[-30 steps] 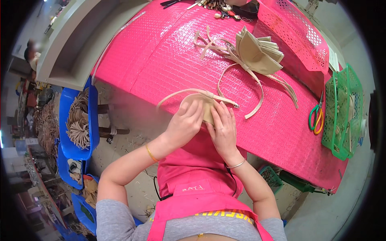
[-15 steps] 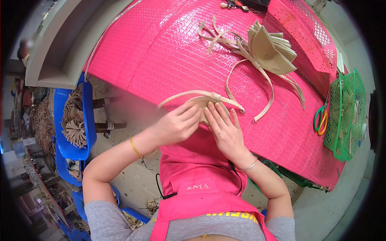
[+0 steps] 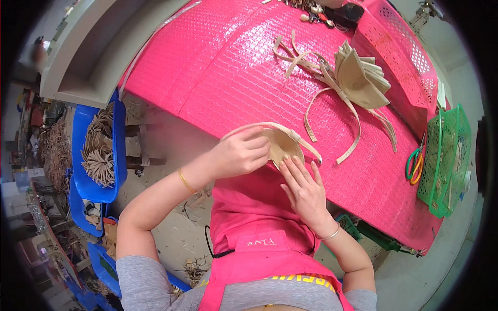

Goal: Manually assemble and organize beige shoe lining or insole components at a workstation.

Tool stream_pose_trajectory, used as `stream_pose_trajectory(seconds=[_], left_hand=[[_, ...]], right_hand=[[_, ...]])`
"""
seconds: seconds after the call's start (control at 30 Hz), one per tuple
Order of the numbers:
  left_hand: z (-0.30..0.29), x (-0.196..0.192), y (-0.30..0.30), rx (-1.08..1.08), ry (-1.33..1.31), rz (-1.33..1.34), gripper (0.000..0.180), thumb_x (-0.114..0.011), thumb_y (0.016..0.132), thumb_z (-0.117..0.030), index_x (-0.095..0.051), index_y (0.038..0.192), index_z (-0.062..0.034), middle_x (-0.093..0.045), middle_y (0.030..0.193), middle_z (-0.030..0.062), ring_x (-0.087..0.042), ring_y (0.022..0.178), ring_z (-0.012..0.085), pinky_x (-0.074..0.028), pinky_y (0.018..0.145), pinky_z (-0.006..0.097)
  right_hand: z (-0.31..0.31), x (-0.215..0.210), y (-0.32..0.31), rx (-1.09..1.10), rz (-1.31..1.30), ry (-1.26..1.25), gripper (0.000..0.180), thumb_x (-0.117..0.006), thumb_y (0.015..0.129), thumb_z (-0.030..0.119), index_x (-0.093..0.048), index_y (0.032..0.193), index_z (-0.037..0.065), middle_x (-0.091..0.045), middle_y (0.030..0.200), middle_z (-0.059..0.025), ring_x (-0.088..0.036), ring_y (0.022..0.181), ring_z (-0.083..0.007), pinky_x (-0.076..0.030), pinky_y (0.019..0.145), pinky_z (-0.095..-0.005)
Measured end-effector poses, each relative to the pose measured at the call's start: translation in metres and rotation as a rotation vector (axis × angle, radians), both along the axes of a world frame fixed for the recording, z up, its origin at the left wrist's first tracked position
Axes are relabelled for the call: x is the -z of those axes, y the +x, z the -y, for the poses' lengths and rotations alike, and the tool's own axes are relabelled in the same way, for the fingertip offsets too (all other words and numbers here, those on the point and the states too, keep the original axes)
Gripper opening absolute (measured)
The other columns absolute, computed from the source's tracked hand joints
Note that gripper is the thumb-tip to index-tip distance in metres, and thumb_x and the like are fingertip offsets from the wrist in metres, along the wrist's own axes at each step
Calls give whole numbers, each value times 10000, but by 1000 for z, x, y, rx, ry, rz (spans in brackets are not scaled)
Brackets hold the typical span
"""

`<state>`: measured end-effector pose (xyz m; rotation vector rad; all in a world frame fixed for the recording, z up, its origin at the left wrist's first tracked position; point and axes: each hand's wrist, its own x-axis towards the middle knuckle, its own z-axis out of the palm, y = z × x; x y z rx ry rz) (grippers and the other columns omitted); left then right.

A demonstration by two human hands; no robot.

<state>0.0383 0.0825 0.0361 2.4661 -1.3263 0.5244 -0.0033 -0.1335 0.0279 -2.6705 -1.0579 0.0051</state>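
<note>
A beige strapped piece point(image 3: 284, 145), which looks like a sandal upper with a curved heel part, lies at the table's near edge in front of me. My left hand point(image 3: 241, 153) has its fingers bent and closed on the left side of this piece. My right hand point(image 3: 306, 194) rests with outstretched fingers against its lower right edge. The narrow strap arches over the far side and ends near my right fingertips. What lies beneath my left fingers is hidden.
A stack of similar beige strapped pieces point(image 3: 358, 83) lies on the pink-covered table point(image 3: 218, 78). Beyond it stands a pink perforated basket point(image 3: 394, 57). Scissors point(image 3: 415, 166) and a green basket point(image 3: 443, 166) are at the right. Blue bins point(image 3: 116, 155) with beige parts stand at left.
My right hand has slid back toward the lower right, so more of the beige piece's inside shows. My left fingers have curled more at its left side. The whole view has shifted slightly.
</note>
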Motion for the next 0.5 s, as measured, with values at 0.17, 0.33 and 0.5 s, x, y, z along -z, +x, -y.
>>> stream_pose_trajectory(seconds=[0.17, 0.33, 0.5], left_hand=[[3, 5, -2, -14, -36, 91, 185, -533, 597, -100, -572, 754, -10, -561, 805, 64, -551, 813, 192, -422, 862, 351], [-5, -10, 0, -35, 0, -225, 195, -588, 640, -156, -585, 776, -17, -569, 797, 81, -555, 804, 217, -451, 761, 332], [32, -57, 32, -287, -218, -251, 197, -639, 657, -221, -588, 715, -39, -551, 755, 108, -535, 746, 262, -447, 709, 339]], right_hand=[[-26, -1, 2, 149, 7, 18, 475, -568, 737, 188, -444, 1185, 90, -445, 1207, -38, -404, 1098, -184, -274, 928, -364], [-14, 2, 8, 37, 141, 40, 380, -503, 734, 103, -505, 1112, 60, -492, 1150, -55, -438, 1057, -214, -312, 913, -361], [3, -3, 33, -118, 5, 257, 310, -534, 678, -13, -578, 981, 34, -532, 1071, -85, -472, 1038, -249, -424, 857, -341]])
